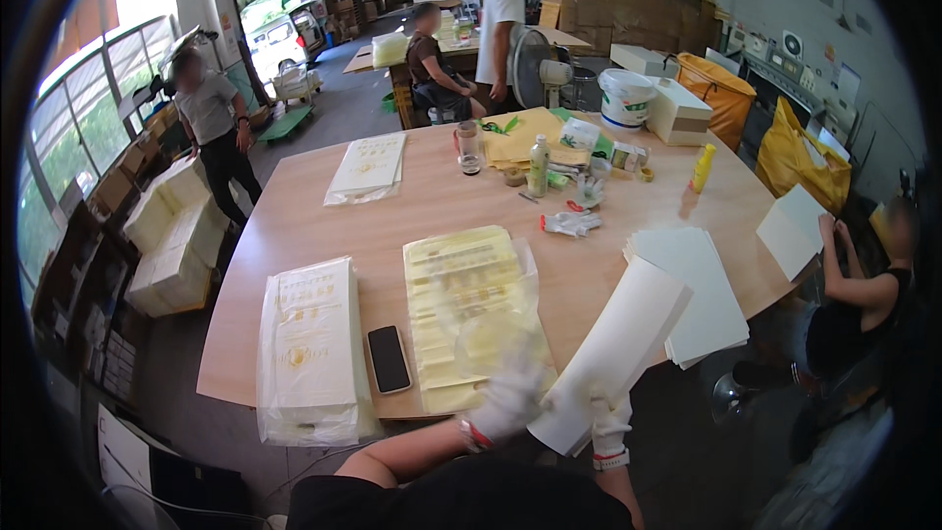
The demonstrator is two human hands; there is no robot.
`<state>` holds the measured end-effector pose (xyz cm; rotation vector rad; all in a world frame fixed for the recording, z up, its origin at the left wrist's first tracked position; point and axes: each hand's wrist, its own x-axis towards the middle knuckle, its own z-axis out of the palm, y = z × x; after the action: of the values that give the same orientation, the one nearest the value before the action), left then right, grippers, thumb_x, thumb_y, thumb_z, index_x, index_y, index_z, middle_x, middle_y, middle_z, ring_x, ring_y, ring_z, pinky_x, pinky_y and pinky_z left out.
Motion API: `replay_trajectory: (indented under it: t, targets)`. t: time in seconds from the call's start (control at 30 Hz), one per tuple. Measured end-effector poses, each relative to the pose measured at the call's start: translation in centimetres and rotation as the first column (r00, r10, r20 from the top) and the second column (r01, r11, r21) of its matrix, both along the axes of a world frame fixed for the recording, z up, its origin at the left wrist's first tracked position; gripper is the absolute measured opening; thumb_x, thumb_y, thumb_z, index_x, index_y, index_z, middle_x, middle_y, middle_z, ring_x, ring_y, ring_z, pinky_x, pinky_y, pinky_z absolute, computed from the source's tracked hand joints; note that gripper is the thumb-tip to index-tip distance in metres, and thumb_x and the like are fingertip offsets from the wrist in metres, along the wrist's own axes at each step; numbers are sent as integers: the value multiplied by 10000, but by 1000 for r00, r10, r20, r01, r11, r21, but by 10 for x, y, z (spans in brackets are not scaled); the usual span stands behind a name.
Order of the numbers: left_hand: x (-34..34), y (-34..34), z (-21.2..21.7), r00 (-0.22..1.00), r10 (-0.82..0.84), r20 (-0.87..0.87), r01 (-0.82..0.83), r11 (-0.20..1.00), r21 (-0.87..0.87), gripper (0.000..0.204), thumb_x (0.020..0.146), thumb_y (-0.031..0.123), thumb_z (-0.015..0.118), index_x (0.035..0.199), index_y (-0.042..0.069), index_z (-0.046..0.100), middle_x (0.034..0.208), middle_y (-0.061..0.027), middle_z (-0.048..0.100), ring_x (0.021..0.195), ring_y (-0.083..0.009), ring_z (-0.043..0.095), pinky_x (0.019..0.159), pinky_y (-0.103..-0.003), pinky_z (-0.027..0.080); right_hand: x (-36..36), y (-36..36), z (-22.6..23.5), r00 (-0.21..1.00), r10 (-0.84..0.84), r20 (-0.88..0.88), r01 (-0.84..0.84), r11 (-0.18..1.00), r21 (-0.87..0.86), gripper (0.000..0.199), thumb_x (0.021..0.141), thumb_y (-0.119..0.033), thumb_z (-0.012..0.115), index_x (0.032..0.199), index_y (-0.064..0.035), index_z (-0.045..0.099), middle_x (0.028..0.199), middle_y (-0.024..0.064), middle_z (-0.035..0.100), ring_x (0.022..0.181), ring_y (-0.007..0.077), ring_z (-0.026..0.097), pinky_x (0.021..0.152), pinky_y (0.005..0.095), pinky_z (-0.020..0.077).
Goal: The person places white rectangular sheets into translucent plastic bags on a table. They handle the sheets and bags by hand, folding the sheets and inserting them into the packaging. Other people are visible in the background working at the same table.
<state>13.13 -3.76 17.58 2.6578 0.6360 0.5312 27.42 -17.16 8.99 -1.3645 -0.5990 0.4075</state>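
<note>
My right hand [610, 422], in a white glove, grips the lower end of a long white card piece [623, 329]. The piece is curved or folded and slants up over the table's near edge. My left hand [512, 395], also gloved in white, is smeared by motion beside the card's lower left end, and its fingers cannot be made out. Just beyond it lies a stack of yellowish plastic bags [446, 285] with gold print. A translucent patch over the bags is blurred. Right of the card lies a stack of white sheets [702, 294].
A stack of bagged white pieces [312, 334] and a phone [390, 358] lie at the left. Farther back are a bottle [539, 167], loose gloves [571, 224], a yellow bottle [702, 169] and a white bucket [625, 100]. At right, a seated person handles a white sheet [790, 231].
</note>
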Motion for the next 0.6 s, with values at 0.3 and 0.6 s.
replay_trajectory:
  t: [0.3, 0.6]
  targets:
    - [-6, 144, -8, 848, 277, 451, 355, 335, -873, 424, 768, 175, 647, 1136, 1, 528, 830, -92, 636, 800, -182, 600, 723, -300, 484, -33, -33, 59, 676, 296, 675, 40, 900, -435, 205, 723, -154, 611, 915, -102, 657, 873, 122, 642, 674, 283, 615, 602, 358, 497]
    - [57, 16, -66, 971, -189, 149, 238, 839, -489, 301, 718, 155, 582, 1007, 94, 526, 864, -130, 566, 830, -326, 569, 725, -434, 462, 33, 61, -7, 665, 687, 293, -36, 422, -906, 464, 756, -282, 599, 1158, -90, 470, 1037, 206, 559, 952, 344, 549, 787, 414, 457]
